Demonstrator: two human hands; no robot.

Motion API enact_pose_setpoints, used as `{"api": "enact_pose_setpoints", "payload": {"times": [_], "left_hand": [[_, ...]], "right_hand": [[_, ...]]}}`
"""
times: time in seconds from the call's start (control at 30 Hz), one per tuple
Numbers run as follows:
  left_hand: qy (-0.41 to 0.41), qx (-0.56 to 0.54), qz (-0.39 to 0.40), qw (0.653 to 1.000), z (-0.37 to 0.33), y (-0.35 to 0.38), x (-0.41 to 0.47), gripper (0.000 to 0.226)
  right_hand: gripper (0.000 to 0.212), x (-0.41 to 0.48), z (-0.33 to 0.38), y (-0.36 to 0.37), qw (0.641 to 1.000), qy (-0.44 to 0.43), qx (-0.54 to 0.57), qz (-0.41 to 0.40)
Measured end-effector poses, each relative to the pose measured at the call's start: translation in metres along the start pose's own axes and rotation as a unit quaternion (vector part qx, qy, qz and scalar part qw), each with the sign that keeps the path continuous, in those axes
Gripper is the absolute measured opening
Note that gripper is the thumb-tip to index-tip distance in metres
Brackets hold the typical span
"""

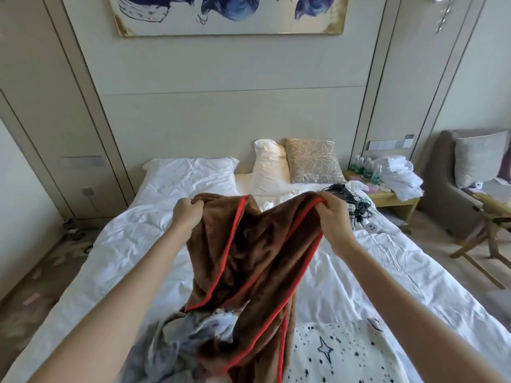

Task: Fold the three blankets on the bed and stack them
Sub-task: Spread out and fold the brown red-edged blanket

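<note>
A brown fleece blanket (249, 258) with red trim hangs lifted over the white bed (110, 258). My left hand (187, 211) grips its top edge on the left, and my right hand (331, 217) grips the red-trimmed edge on the right. The blanket sags between the hands and trails down to the near end of the bed. A crumpled grey and white blanket (179, 344) lies under its lower end at the bottom left. A white blanket (343, 355) with dark stars and dots lies flat at the bottom right.
White pillows (190, 172) and a gold cushion (312, 161) sit at the headboard. Black cables and a power strip (356, 208) lie on the bed's right side. A bedside table (392, 197) holds bottles and white towels. An armchair (470, 167) and folding stand (492, 233) are at the right.
</note>
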State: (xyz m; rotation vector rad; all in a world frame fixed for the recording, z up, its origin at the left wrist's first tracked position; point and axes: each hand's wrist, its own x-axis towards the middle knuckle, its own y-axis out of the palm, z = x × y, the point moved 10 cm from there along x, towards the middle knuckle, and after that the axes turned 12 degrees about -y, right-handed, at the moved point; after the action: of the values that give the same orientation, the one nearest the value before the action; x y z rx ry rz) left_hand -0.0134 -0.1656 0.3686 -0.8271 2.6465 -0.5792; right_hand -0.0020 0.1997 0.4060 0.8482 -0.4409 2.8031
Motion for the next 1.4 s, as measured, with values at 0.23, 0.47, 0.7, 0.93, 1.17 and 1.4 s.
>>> {"api": "enact_pose_setpoints", "payload": {"times": [0.23, 0.47, 0.7, 0.93, 1.17, 1.4], "left_hand": [[-0.083, -0.093, 0.107, 0.986, 0.023, 0.007, -0.008, 0.007], [0.117, -0.025, 0.302, 0.946, -0.073, 0.048, -0.109, 0.028], [0.277, 0.047, 0.277, 0.919, -0.123, 0.081, -0.163, 0.026], [0.391, 0.122, 0.147, 0.9, -0.121, 0.08, -0.164, 0.011], [0.291, 0.171, 0.161, 0.927, -0.038, 0.09, -0.112, 0.045], [0.252, 0.032, 0.105, 0.962, -0.07, 0.06, -0.107, 0.037]], "right_hand": [[0.027, 0.025, 0.035, -0.028, 0.999, 0.014, 0.016, -0.038], [0.01, 0.045, 0.098, 0.003, 0.994, -0.049, -0.087, 0.048], [0.007, 0.047, 0.122, 0.006, 0.984, -0.074, -0.137, 0.09], [0.004, 0.05, 0.146, -0.026, 0.983, -0.103, -0.144, 0.054], [0.009, 0.065, 0.147, -0.091, 0.994, -0.058, -0.087, -0.038], [0.013, 0.05, 0.087, -0.11, 0.991, 0.104, -0.043, -0.074]]}}
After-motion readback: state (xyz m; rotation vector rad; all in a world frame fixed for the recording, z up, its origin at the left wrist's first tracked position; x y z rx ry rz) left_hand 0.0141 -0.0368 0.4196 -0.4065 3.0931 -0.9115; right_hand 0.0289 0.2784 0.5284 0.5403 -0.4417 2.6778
